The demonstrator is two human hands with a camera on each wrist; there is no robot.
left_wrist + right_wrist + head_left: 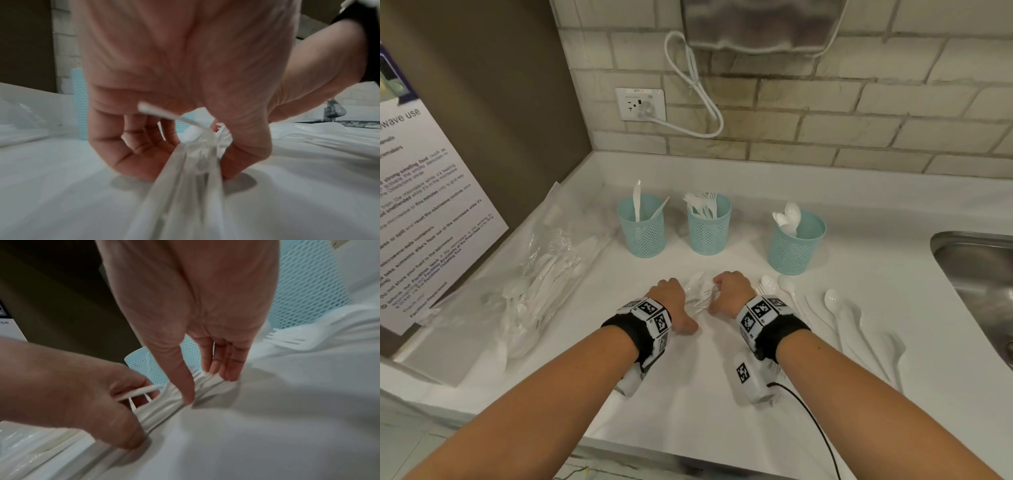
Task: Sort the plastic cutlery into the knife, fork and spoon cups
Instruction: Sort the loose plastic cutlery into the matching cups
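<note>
- The wrapped cutlery packet [700,296] lies on the white counter [688,394] at the centre of my head view, between my two hands. It is a clear film sleeve with white utensils inside; fork tines show at its far end in the right wrist view.
- My left hand [674,305] has its fingers curled around the packet's near end, pinching the bunched film with a handle poking out past the palm.
- My right hand [731,294] presses thumb and fingertips [230,373] onto the far end of the packet, gripping the film there.
- I judge the step in hand to be tearing the sleeve open, before any sorting of its contents.
- At 12 o'clock from the packet stand three teal mesh cups: the knife cup [642,226] towards 11, the fork cup [709,224] at 12, the spoon cup [796,240] towards 2. Each holds some pieces already.
- Loose spoons and other white pieces [835,308] lie at 3 o'clock, not yet sorted.
- A heap of clear bags [541,270] with more cutlery sits at 9 o'clock; a steel sink [976,267] is far out at 3.
- Next move: pull the hands apart to split the film without scattering the pieces, then carry each by type to its cup.
</note>
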